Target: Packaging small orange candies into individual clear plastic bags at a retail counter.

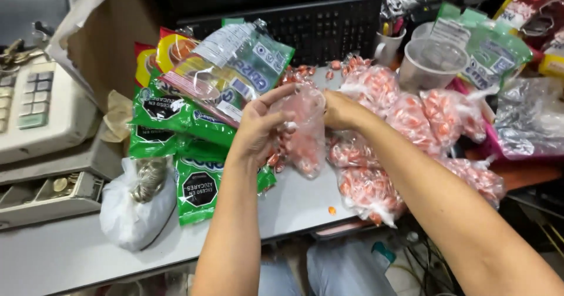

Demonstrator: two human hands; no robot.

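Head cam: both hands up over a grey counter [294,205], w/ a small clear plastic bag [302,134] between them, soft, crinkly film, part-filled w/ little round orange-wrapped candies. Left hand [258,128] grips the bag's left side near the top, thumb and fingers pinched on the film; right hand [341,109] is closed on the bag's top right edge, fingers mostly hidden behind the plastic. Bag hangs just above the counter, near its middle. To the right, a heap of filled candy bags [405,119], same clear film, knotted tops, lumpy shapes, some touching each other. A loose candy [332,210] lies on the counter near the front edge. Left of the hands, glossy green snack packets [197,193] stacked flat, w/ a clear-fronted packet on top. Further left, a white tied bag of coins [138,205] and a beige cash register [41,111], drawer part open. Behind: black keyboard [320,28], translucent plastic cup [429,64], white pen mug [389,46].
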